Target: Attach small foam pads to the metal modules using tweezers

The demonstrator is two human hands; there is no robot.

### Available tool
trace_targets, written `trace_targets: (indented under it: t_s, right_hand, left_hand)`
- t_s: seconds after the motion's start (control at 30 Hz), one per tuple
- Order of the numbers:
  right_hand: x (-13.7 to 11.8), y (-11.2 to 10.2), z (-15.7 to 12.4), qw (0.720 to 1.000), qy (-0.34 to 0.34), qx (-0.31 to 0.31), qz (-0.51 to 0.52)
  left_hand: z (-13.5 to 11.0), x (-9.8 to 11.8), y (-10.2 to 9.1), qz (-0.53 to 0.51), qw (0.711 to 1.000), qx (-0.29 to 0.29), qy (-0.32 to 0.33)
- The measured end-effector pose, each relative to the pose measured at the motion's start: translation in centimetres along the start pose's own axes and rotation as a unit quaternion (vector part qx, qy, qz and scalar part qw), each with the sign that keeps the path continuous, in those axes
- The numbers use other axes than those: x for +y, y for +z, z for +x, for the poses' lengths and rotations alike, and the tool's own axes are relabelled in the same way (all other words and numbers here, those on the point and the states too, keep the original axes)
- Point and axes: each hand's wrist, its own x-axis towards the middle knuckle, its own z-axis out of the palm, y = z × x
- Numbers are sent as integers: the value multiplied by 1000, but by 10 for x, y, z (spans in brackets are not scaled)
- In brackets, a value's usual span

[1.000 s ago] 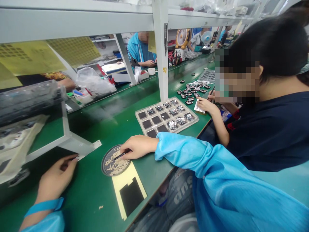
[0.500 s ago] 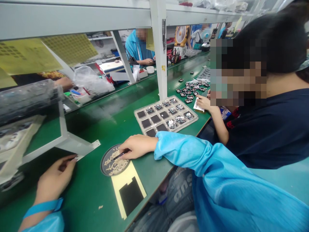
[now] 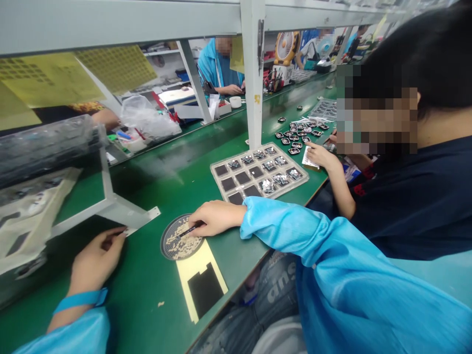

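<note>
My right hand [image 3: 217,219] is closed on dark tweezers [image 3: 191,229], their tips down among small beige pieces in a round grey dish [image 3: 165,250]. The dish overlaps the top of a yellow sheet [image 3: 188,295] that carries a black rectangular piece [image 3: 206,290] with a notched edge. To the left, my left hand [image 3: 96,258] has thumb and forefinger pinched together beside the foot of a grey metal bracket [image 3: 129,216]. Whatever is between those fingertips is too small to make out.
A clear compartment tray [image 3: 241,187] with black squares and small metal parts lies beyond my right hand. A co-worker [image 3: 416,187] sits at the right, near several small black frames [image 3: 295,137]. A white post [image 3: 254,98] rises behind the tray.
The view has shifted slightly, so everything appears a little further right and up. Both hands keep nearly the same pose, with the tweezers still in the dish.
</note>
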Motion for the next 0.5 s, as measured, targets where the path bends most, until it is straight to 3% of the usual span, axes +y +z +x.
trace_targets:
  t_s: [0.5]
  right_hand:
    - [0,0,0,1000,2,-9,-3]
  left_hand:
    - [-1,2,0,-4,1000,15,-2]
